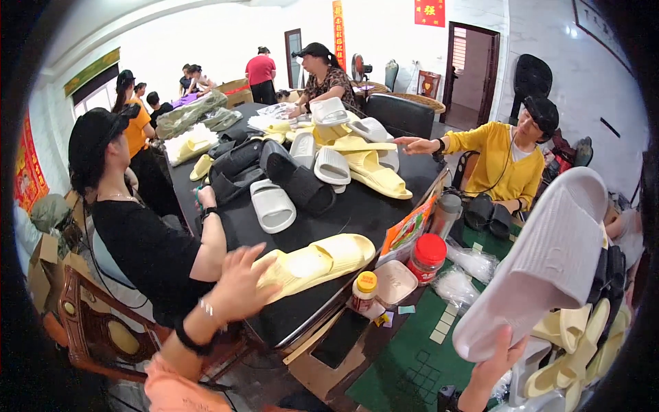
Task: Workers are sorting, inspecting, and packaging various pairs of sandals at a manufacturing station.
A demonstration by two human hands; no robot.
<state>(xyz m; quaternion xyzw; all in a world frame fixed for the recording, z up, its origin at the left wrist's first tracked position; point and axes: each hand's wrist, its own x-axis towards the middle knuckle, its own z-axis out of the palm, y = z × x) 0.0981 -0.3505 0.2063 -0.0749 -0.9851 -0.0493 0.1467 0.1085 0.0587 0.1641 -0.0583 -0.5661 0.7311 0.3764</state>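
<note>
In my right hand [495, 362], raised at the lower right, is a light grey slide sandal [542, 261], gripped near its lower end with the toe opening tilted down. Spread fingers show on my left hand [240, 285], which is beside the near end of a pale yellow slide sandal [316, 264] on the black table [350, 223]; whether they touch it I cannot tell. Farther back lies a heap of slides: black ones [295, 178], grey ones [272, 206] and yellow ones [377, 172].
A red-lidded jar [427, 257], a yellow-capped bottle [364, 290], a white tub [396, 281] and a phone [341, 336] line the table's near right side. More slides [570, 350] pile up at right. Co-workers sit left [137, 226] and right [504, 161]; a wooden chair [110, 329] stands left.
</note>
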